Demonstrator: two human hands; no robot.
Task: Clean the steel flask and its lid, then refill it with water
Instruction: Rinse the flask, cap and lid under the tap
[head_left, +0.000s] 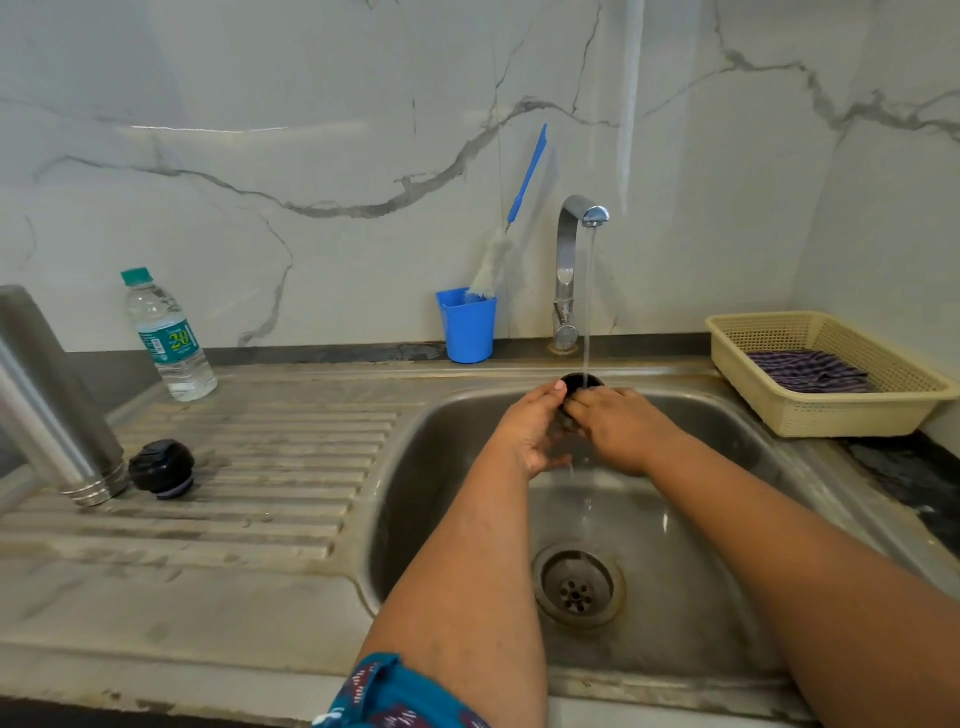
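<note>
1. Both hands are meeting over the sink basin (701, 545), under the tap (571, 249), which is running a thin stream of water.
2. The left hand (530, 431) is curling its fingers round a small black cup-shaped lid (579, 383), thumb up against its rim; the right hand (618, 426) is pinching the same lid from the other side.
3. The stream is falling into the lid's open top (only the dark rim is showing above the fingers), and water is dripping from below the hands toward the drain (578, 587).
4. The steel flask (52, 395) is standing mouth-down on the ribbed draining surface (260, 483) at the far left, well apart from the hands.
5. A black stopper (162, 469) is lying just beside the flask's threaded mouth.
6. A plastic water bottle (169, 335) with a green cap is standing behind them, near the wall.
7. A blue cup (467, 327) is sitting by the tap, holding a bottle brush (511, 228) with a blue handle, leaning against the marble wall.
8. A cream basket (841, 415) is resting to the right of the sink, with a striped purple cloth (810, 371) lying in it.
</note>
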